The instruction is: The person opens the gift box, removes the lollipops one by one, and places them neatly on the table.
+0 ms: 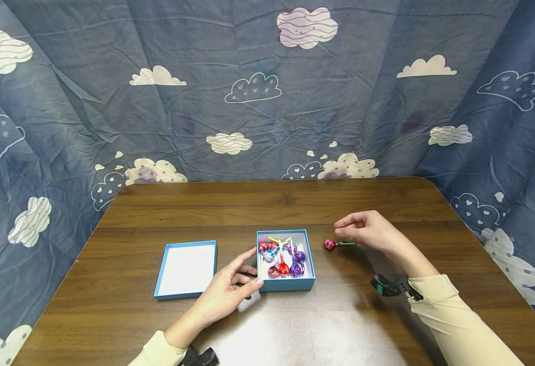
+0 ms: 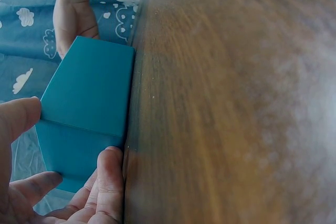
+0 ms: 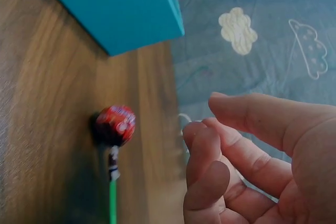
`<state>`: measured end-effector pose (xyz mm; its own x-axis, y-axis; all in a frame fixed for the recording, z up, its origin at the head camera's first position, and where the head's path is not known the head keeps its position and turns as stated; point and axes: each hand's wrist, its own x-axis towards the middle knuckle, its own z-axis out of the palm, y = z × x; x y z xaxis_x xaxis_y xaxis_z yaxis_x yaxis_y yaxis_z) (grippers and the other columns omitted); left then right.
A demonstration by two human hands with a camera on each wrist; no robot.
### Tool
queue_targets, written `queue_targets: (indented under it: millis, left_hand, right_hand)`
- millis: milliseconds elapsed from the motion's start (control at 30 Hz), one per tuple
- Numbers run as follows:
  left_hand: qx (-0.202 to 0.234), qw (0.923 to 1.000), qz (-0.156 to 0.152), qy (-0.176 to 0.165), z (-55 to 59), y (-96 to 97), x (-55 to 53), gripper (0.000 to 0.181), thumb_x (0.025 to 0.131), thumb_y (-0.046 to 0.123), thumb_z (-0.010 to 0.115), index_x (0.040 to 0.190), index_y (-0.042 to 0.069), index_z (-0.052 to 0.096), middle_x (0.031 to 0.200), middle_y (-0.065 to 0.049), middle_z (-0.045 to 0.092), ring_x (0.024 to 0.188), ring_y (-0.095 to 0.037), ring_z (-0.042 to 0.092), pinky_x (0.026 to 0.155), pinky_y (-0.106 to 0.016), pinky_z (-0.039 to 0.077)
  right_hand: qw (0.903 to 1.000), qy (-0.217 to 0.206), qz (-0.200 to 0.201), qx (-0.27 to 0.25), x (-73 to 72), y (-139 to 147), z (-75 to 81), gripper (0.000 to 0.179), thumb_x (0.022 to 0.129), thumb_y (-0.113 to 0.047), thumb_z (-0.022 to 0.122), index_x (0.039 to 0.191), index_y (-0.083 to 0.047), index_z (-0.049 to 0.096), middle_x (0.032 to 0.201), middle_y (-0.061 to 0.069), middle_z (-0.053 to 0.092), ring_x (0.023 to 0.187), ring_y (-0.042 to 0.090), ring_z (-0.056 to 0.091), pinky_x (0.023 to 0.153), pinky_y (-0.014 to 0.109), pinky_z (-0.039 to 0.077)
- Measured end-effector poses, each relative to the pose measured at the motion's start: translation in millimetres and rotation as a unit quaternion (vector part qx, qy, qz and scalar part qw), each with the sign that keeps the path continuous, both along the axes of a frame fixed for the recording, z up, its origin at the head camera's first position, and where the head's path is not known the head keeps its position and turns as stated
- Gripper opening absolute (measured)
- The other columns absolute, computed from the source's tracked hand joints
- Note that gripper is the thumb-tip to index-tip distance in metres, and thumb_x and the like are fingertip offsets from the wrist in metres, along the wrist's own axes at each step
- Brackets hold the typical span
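A blue box (image 1: 287, 284) without its cover stands on the table, holding several wrapped lollipops (image 1: 283, 268) in red, purple and blue. My left hand (image 1: 228, 290) rests against the box's left side, its fingertips spread along the wall and the thumb by the front corner. In the left wrist view those fingers (image 2: 110, 177) touch the blue walls. To the right of the box lies a single red-wrapped lollipop (image 3: 116, 125) with a green stick. Just above that stick is my right hand (image 1: 368, 231), fingers loosely bent, nothing between thumb and fingertips.
A blue-edged lid (image 1: 187, 269) lies on the left of the brown wooden table (image 1: 267, 203), its white inside facing up. Behind the table hangs a dark blue curtain (image 1: 194, 117) with cloud prints. Each wrist wears a black strap (image 1: 395, 286).
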<state>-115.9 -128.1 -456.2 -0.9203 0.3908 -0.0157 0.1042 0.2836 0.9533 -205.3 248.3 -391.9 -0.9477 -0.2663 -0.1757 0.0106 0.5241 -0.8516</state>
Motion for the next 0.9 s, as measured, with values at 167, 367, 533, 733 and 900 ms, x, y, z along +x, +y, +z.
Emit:
queue_targets:
  millis: [167, 367, 533, 733, 900]
  left_hand:
    - [-0.001, 1.0, 0.001, 0.001, -0.2, 0.2, -0.1, 0.071, 0.104, 0.022, 0.073, 0.165, 0.012, 0.04, 0.132, -0.023, 0.067, 0.099, -0.015, 0.072, 0.08, -0.021, 0.061]
    - [0.004, 1.0, 0.003, -0.002, 1.0, 0.7, 1.1, 0.071, 0.103, 0.022, 0.074, 0.165, 0.012, 0.04, 0.132, -0.023, 0.067, 0.099, -0.015, 0.072, 0.079, -0.022, 0.062]
    - [0.002, 1.0, 0.004, -0.002, 1.5, 0.0, 1.3, 0.071, 0.103, 0.023, 0.074, 0.165, 0.013, 0.04, 0.132, -0.023, 0.067, 0.1, -0.015, 0.073, 0.078, -0.022, 0.062]
    - [-0.004, 1.0, 0.004, -0.004, 0.1, 0.4, 0.7, 0.071, 0.103, 0.023, 0.074, 0.166, 0.014, 0.04, 0.132, -0.023, 0.067, 0.098, -0.012, 0.073, 0.079, -0.022, 0.062]
    - [-0.004, 1.0, 0.004, -0.005, 0.2, 0.4, 0.7, 0.071, 0.103, 0.023, 0.074, 0.165, 0.014, 0.04, 0.132, -0.023, 0.067, 0.099, -0.013, 0.073, 0.079, -0.022, 0.062]
  right_hand:
    - [0.9996, 0.007, 0.027, 0.0, -1.2, -9, 8.2, 0.042, 0.098, -0.02, 0.077, 0.128, 0.009, 0.07, 0.091, 0.004, 0.08, 0.076, 0.004, 0.069, 0.064, 0.025, 0.056]
    - [0.998, 0.022, 0.058, 0.01, -1.8, -21, 16.3, 0.039, 0.097, -0.02, 0.076, 0.126, 0.006, 0.073, 0.096, 0.01, 0.08, 0.083, 0.008, 0.072, 0.076, 0.026, 0.061]
    - [0.9968, 0.029, 0.072, 0.019, -3.6, -32, 21.4, 0.034, 0.097, -0.02, 0.078, 0.123, 0.003, 0.076, 0.092, 0.005, 0.079, 0.081, 0.008, 0.07, 0.075, 0.026, 0.061]
    - [0.9963, 0.021, 0.082, 0.013, -6.1, -43, 24.6, 0.033, 0.097, -0.018, 0.078, 0.121, 0.005, 0.075, 0.085, -0.003, 0.076, 0.074, 0.006, 0.064, 0.069, 0.025, 0.058]
    - [0.9954, 0.022, 0.091, 0.02, -9.8, -50, 24.3, 0.032, 0.096, -0.017, 0.078, 0.12, 0.004, 0.076, 0.084, -0.001, 0.076, 0.066, 0.005, 0.054, 0.06, 0.022, 0.049]
